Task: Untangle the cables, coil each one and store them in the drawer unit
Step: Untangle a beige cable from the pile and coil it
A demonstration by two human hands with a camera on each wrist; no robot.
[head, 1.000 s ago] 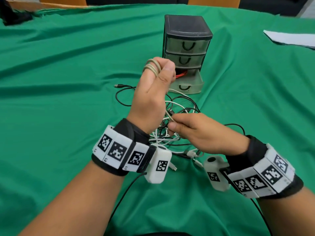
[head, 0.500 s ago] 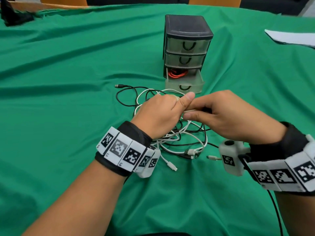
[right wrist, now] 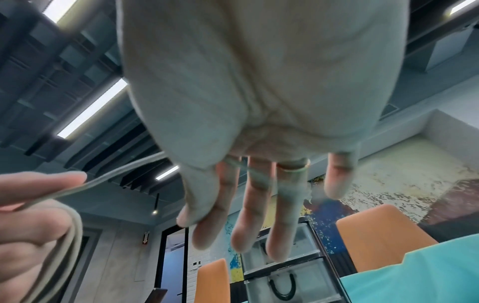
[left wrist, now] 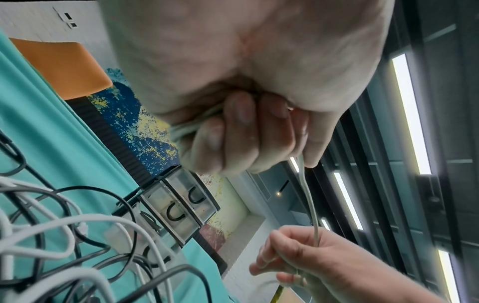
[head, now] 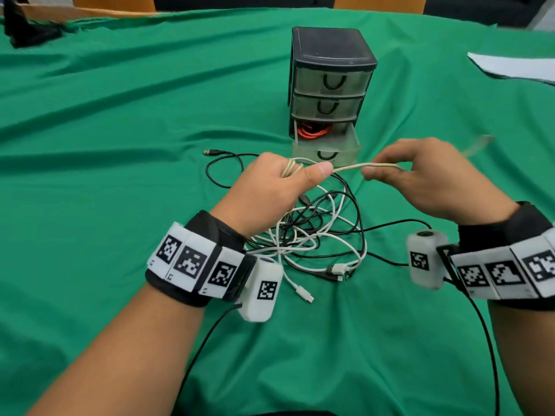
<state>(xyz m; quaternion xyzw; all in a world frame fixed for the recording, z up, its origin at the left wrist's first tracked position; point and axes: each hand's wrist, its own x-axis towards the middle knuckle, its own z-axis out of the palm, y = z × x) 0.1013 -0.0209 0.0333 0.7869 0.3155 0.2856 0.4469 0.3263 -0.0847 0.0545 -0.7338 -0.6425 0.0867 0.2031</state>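
Head view: beige cable point(head: 363, 166) stretched between hands.

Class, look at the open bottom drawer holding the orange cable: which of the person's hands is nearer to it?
Right. The right hand hovers just in front of the open bottom drawer, to its right; the left hand sits further in front, to its left.

Head view looks forward and down from above onto the green tablecloth point(head: 120, 145), both forearms near, drawer unit point(head: 330, 85) far centre. Left wrist view sits very close under the left hand point(left wrist: 246, 82), tilted, facing far toward the drawer unit point(left wrist: 178, 207) and ceiling. Right wrist view sits close under the right hand point(right wrist: 259, 102), facing up and far. All three share the drawer unit point(right wrist: 282, 272) and beige cable point(head: 363, 167).
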